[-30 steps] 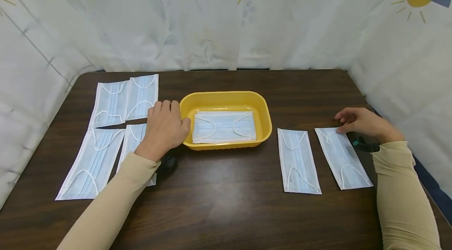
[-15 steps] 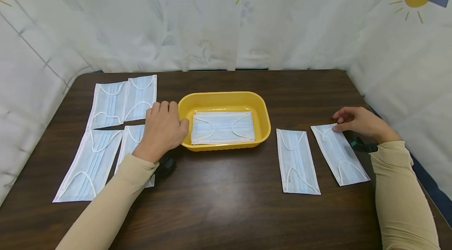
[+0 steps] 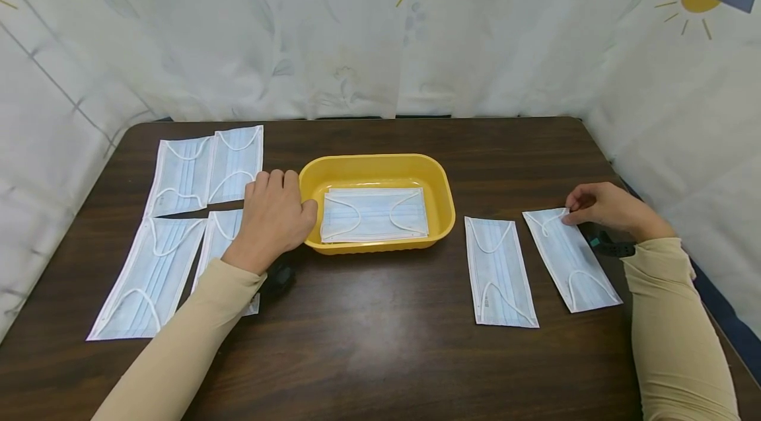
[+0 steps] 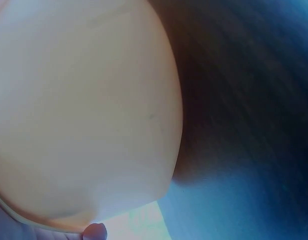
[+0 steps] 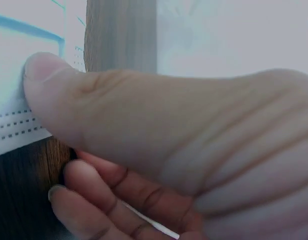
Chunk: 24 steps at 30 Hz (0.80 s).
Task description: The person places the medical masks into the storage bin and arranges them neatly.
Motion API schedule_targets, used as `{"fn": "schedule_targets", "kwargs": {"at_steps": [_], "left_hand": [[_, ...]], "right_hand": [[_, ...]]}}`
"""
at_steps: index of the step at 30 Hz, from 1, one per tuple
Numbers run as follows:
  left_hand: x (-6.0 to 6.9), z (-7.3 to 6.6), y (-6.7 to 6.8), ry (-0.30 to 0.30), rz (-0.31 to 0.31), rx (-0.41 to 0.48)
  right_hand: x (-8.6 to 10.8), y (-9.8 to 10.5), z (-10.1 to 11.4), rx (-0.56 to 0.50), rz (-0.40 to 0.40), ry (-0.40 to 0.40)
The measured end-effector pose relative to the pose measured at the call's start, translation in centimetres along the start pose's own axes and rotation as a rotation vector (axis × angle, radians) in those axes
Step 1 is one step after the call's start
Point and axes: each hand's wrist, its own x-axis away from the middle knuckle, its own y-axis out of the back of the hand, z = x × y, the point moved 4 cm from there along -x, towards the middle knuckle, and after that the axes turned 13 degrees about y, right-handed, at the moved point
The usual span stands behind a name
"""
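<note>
Right of yellow tray: right fingers pinch first mask.
Tray's left: left hand part-hides second mask; fingers' grip unclear.

White printed curtains behind and beside a wood-grain table suggest a screened-off indoor workspace.

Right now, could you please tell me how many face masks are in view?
7: two face masks far left, two near left, one in the yellow tray, two right of it; others may be hidden underneath.

Head view high, wrist views close.
</note>
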Motion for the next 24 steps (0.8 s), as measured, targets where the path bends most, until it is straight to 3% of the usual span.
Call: {"fn": "schedule_targets", "kwargs": {"at_steps": [13,24], "left_hand": [[0.0,0.02,0.02,-0.002,0.003,0.001],[-0.01,0.04,0.01,-0.01,-0.004,0.001]], "right_hand": [[-0.04,-0.29,0.4,0.021,-0.039,0.037],[-0.05,-0.17,0.57,-0.01,-0.128,0.096]]}}
